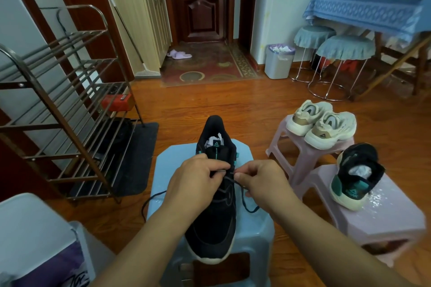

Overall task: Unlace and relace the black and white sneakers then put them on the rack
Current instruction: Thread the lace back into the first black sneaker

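A black sneaker (213, 223) with a white sole and teal trim lies on a light blue stool (251, 237), toe toward me. My left hand (196, 179) and my right hand (261, 182) meet over its tongue, each pinching the black lace (245, 200) near the upper eyelets. Loose lace ends trail off both sides of the shoe. The second black sneaker (354, 175) stands on a pink stool (382, 221) at the right, paper stuffed inside. The metal shoe rack (58, 105) stands at the left.
A pair of cream sneakers (323, 122) sits on another pink stool behind. A red box (116, 101) lies on the rack. A dark mat (130, 163) lies under the rack. A bin (278, 60), two covered stools and a blue-clothed table stand at the back right.
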Motion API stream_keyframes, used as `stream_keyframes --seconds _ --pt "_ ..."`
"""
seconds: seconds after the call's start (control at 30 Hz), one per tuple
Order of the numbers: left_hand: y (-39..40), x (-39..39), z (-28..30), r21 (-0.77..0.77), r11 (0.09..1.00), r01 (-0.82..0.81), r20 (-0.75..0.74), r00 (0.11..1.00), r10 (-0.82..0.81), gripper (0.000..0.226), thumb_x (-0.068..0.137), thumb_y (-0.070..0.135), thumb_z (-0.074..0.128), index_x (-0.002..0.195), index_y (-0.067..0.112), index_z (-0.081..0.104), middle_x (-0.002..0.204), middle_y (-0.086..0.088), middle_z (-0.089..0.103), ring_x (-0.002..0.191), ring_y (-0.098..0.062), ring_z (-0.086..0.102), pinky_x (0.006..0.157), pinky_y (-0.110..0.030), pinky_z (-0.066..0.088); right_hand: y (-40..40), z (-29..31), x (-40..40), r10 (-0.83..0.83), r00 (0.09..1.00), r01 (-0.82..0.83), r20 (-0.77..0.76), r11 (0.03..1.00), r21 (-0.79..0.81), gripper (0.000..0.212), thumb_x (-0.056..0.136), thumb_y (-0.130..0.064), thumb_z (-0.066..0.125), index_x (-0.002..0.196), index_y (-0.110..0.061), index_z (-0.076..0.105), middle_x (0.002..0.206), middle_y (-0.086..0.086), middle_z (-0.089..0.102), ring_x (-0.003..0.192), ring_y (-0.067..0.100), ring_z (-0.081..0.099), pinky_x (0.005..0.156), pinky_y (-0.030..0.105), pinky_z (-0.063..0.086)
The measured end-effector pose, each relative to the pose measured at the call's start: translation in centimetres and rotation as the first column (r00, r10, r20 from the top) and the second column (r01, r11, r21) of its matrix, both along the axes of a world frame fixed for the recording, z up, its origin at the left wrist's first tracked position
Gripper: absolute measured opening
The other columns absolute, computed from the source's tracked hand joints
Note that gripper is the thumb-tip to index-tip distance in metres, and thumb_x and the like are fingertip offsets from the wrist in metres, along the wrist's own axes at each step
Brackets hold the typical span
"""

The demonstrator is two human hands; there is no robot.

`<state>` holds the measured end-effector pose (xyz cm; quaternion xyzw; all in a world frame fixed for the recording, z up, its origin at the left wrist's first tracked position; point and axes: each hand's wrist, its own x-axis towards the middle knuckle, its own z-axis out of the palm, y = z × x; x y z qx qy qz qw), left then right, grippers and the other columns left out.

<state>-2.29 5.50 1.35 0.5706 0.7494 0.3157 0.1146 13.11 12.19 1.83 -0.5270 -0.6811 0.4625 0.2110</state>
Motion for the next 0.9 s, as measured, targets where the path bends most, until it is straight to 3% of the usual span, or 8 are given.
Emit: stream_keyframes --seconds 0.2,0.3,0.4,0.53,0.63,0.7,0.77,0.9 --pt "0.1 0.3 0.2 -0.008 1.000 0.019 -0.017 1.000 -0.019 0.022 0.096 0.031 0.068 0.112 0.044 0.075 0.086 0.016 0.055 0.088 -0.008 0.058 0.078 -0.033 0.052 -0.2 0.0 -0.4 -0.168 0.976 0.129 -0.138 0.959 -0.252 0.008 0.090 -0.014 0.074 0.084 -0.018 0.077 0.087 0.005 0.074 0.073 0.017 0.066 0.067 0.027 0.059" --pt "0.0 0.3 0.2 -0.004 1.000 0.025 -0.027 0.999 -0.025 0.022 0.095 0.030 0.069 0.112 0.042 0.076 0.085 0.015 0.056 0.088 -0.010 0.059 0.078 -0.034 0.053 0.2 0.4 -0.5 -0.120 0.992 0.122 0.025 0.985 -0.120 0.009 0.087 -0.022 0.077 0.078 -0.023 0.075 0.083 -0.001 0.073 0.074 0.016 0.068 0.072 0.036 0.063" --pt "0.0 0.2 0.0 0.012 1.000 0.025 -0.021 0.999 -0.025 0.022 0.094 0.030 0.070 0.112 0.041 0.076 0.082 0.014 0.056 0.085 -0.010 0.059 0.077 -0.036 0.053 -0.2 1.0 -0.7 -0.027 0.976 0.021 0.216 0.999 0.028 0.015 0.089 -0.028 0.071 0.074 -0.025 0.072 0.078 -0.001 0.070 0.071 0.017 0.067 0.061 0.035 0.060" --pt "0.0 0.2 -0.1 0.007 1.000 0.030 -0.023 0.999 -0.030 0.025 0.094 0.028 0.070 0.114 0.043 0.075 0.085 0.012 0.056 0.086 -0.010 0.059 0.078 -0.038 0.053 -0.6 1.2 -1.2 -0.004 0.927 -0.097 0.374 0.963 0.251 0.017 0.091 -0.025 0.059 0.077 -0.021 0.068 0.079 0.000 0.066 0.075 0.022 0.065 0.069 0.039 0.060" --pt "-0.1 -0.2 -0.3 0.013 1.000 0.008 0.046 0.999 -0.009 0.024 0.093 0.027 0.072 0.111 0.043 0.077 0.085 0.013 0.059 0.085 -0.008 0.060 0.079 -0.037 0.054 0.1 1.7 -0.9 0.058 0.980 -0.061 0.190 0.998 0.008 0.013 0.088 -0.020 0.065 0.077 -0.018 0.071 0.079 0.001 0.068 0.073 0.020 0.065 0.065 0.034 0.057" --pt "-0.3 -0.3 -0.4 0.009 0.999 0.036 0.122 0.992 -0.036 0.027 0.092 0.026 0.073 0.106 0.049 0.076 0.085 0.012 0.061 0.085 -0.008 0.062 0.079 -0.038 0.055 0.6 2.3 -0.5 0.127 0.990 -0.142 -0.068 0.940 -0.309 0.009 0.087 -0.012 0.069 0.079 -0.013 0.072 0.075 0.003 0.065 0.067 0.016 0.057 0.059 0.031 0.049" --pt "-0.5 0.0 -0.4 -0.021 0.997 0.074 0.133 0.989 -0.070 0.038 0.092 0.025 0.073 0.105 0.060 0.067 0.085 0.011 0.062 0.085 -0.009 0.062 0.076 -0.037 0.054 0.6 2.8 -0.5 0.143 0.968 -0.222 -0.206 0.870 -0.440 0.009 0.086 -0.001 0.067 0.082 -0.008 0.071 0.070 0.006 0.055 0.059 0.012 0.046 0.050 0.024 0.039" --pt "-0.2 0.3 -0.5 -0.018 1.000 -0.012 0.224 0.974 0.015 0.029 0.091 0.022 0.075 0.104 0.048 0.076 0.088 0.021 0.071 0.090 -0.002 0.067 0.080 -0.020 0.053 0.1 2.5 0.2 0.123 0.992 -0.112 0.011 0.933 -0.342 0.010 0.086 -0.010 0.069 0.083 -0.015 0.076 0.079 0.007 0.064 0.071 0.018 0.056 0.059 0.028 0.046"
